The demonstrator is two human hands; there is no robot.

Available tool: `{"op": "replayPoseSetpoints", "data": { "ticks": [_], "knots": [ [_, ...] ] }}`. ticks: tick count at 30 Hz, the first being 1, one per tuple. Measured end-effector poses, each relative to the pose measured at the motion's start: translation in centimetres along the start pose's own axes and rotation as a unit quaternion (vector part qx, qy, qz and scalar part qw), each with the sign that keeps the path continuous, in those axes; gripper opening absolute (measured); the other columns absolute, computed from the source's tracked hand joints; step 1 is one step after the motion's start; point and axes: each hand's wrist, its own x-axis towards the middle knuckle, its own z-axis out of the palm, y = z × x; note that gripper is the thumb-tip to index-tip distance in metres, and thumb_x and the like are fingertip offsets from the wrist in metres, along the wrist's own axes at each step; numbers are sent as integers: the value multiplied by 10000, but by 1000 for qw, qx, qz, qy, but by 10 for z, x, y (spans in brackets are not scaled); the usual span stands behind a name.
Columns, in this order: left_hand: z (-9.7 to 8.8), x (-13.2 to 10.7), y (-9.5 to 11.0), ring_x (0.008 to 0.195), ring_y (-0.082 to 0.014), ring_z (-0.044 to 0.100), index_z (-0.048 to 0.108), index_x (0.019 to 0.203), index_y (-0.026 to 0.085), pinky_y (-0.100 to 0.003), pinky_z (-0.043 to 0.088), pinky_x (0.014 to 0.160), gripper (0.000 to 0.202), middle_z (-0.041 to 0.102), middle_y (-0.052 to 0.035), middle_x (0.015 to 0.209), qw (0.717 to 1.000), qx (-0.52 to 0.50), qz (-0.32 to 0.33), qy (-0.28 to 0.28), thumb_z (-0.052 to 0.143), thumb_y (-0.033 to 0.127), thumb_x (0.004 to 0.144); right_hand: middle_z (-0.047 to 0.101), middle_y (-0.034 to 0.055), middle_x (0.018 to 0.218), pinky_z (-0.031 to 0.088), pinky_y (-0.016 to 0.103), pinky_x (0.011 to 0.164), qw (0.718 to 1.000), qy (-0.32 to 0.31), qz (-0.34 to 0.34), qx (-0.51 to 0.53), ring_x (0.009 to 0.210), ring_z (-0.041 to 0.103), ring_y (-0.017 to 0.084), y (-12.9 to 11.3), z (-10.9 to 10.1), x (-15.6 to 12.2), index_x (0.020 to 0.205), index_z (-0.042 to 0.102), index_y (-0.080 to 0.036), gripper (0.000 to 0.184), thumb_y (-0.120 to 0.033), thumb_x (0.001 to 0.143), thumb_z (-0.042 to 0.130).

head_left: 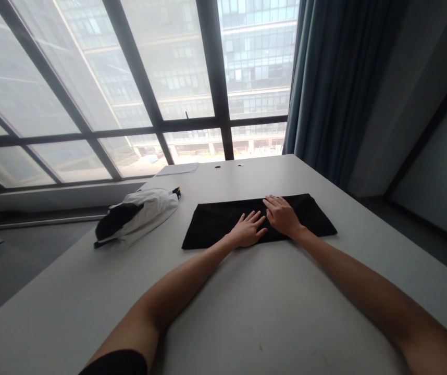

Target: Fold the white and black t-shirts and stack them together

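A black folded cloth [211,224], perhaps a garment, lies flat on the white table [270,297] as a long, low strip. My left hand [247,229] rests palm down on its near middle part, fingers spread. Close beside it, my right hand [281,214] lies flat on the same cloth, fingers stretched toward the left and the far edge. Neither hand grips anything. The parts of the cloth under both palms are hidden.
A crumpled white and black garment [149,208] lies on the table's left side. White paper [178,169] sits at the far left corner, near a small dark round hole [218,167]. Tall windows stand behind, and a blue curtain [321,88] hangs at the right.
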Motion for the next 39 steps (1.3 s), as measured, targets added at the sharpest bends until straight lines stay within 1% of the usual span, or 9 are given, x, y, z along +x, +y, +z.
{"op": "replayPoseSetpoints", "data": {
  "ticks": [3,8,17,23,26,30,32,36,39],
  "knots": [
    [1,0,0,1552,-292,109,294,1587,260,-580,108,1220,614,152,-89,1681,1000,5,9,0,313,542,1041,374,117,1606,234,474,1210,997,-69,7,28,1501,293,250,-15,11,-3,1511,455,-150,525,-245,1007,340],
    [1,1,-1,1550,-298,117,281,1589,285,-593,116,1216,584,167,-76,1680,1000,4,9,-5,331,488,1044,380,170,1593,261,552,1181,985,-153,66,46,1500,289,307,-10,27,-4,1519,434,-122,525,-267,1032,303],
    [2,1,-1,1549,-295,128,322,1573,275,-590,122,1220,588,201,-81,1672,1000,7,3,-1,318,532,1044,360,122,1612,230,471,1215,995,-49,46,77,1513,267,248,-12,17,-4,1508,466,-173,517,-305,1017,367],
    [1,0,-1,1549,-295,125,316,1580,240,-588,131,1219,606,188,-92,1674,1000,14,6,-3,307,527,1046,452,144,1555,311,431,1184,986,-76,81,122,1466,369,255,-6,20,0,1452,537,-140,515,-353,1031,332],
    [0,0,0,1551,-291,113,278,1596,256,-586,120,1220,624,175,-81,1677,1000,10,2,-6,293,546,1044,425,149,1573,275,426,1202,987,-13,137,81,1477,343,254,9,13,4,1468,513,-126,532,-343,1034,294],
    [-1,0,0,1552,-290,108,282,1597,251,-567,116,1225,630,168,-76,1678,1000,7,-1,-9,284,552,1043,205,124,1673,101,514,1234,990,10,135,-45,1543,134,296,46,0,0,1547,382,-124,565,-326,1021,331],
    [-1,0,0,1552,-289,108,282,1598,249,-560,114,1226,632,166,-74,1678,1000,7,-2,-10,280,553,1044,137,121,1687,70,552,1226,982,-14,170,-78,1549,82,308,69,-2,-4,1582,303,-134,608,-380,1026,329],
    [-2,0,0,1554,-284,99,272,1602,240,-553,107,1229,638,152,-73,1681,1000,9,-1,-13,273,553,1046,270,158,1648,147,545,1214,953,-152,254,-58,1532,180,294,104,9,-10,1559,351,-125,642,-488,1036,271],
    [-1,0,0,1554,-280,94,272,1602,233,-550,101,1231,640,147,-71,1681,1000,8,-1,-13,273,551,1047,284,160,1642,149,538,1214,952,-155,257,-65,1530,189,282,111,17,-12,1555,361,-133,637,-492,1042,250]
  ]
}}
